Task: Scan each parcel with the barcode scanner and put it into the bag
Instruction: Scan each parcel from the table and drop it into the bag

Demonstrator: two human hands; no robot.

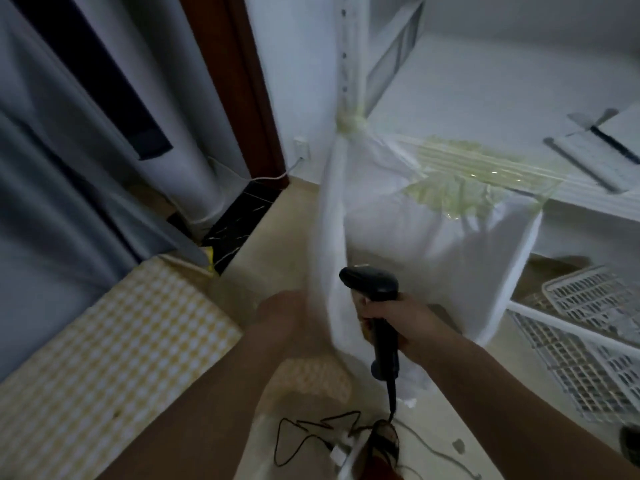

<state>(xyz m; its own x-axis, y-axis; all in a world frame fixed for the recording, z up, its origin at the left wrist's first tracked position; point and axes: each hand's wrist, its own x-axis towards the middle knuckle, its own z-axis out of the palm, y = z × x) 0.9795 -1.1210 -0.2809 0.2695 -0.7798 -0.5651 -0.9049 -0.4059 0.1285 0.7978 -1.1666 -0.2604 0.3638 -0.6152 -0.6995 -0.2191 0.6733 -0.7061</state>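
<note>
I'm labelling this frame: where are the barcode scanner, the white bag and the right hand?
barcode scanner (372,280): head view, on its black head.
white bag (440,244): head view, on its front cloth wall.
right hand (391,315): head view, on the knuckles gripping the scanner's handle.

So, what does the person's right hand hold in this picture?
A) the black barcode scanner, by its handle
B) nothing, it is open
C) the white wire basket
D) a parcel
A: the right hand has its fingers curled round the handle of the black barcode scanner, in front of the white bag taped to the shelf.
</note>
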